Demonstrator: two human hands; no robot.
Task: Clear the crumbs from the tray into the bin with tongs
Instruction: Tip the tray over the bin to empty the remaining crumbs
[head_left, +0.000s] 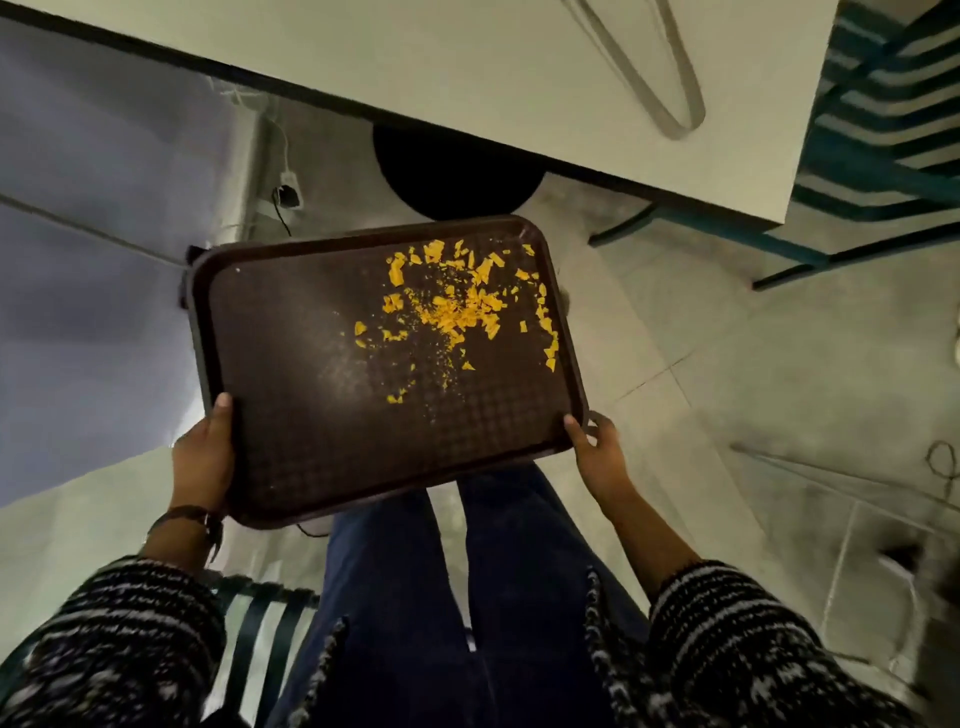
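Held in both hands above the floor: a dark brown tray, its long axis running from the near-left corner toward the far-right corner; left hand wrapped on the near-left edge of the tray, thumb lying on top of the rim, the other fingers hidden below; right hand clasping the near-right corner of the tray, thumb on the rim, fingers curled under (so both closed on the tray, neither free for a tool).

Orange crumbs gathered on the far-right part of the tray, away from both hands, some lying against the right rim; closer to the right hand than to the left, but well apart from both.

Just beyond the far edge of the tray, partly under the white table: a round black bin, so the crumbs lie on the side of the tray that faces it.

Tongs resting on the table, beyond the tray to the far right, well apart from the hands; nearer to the right hand.

Probably needed next: tray steadied by the left hand alone over the bin, right hand released to fetch the tongs; risk of crumbs sliding off if the tray tips.
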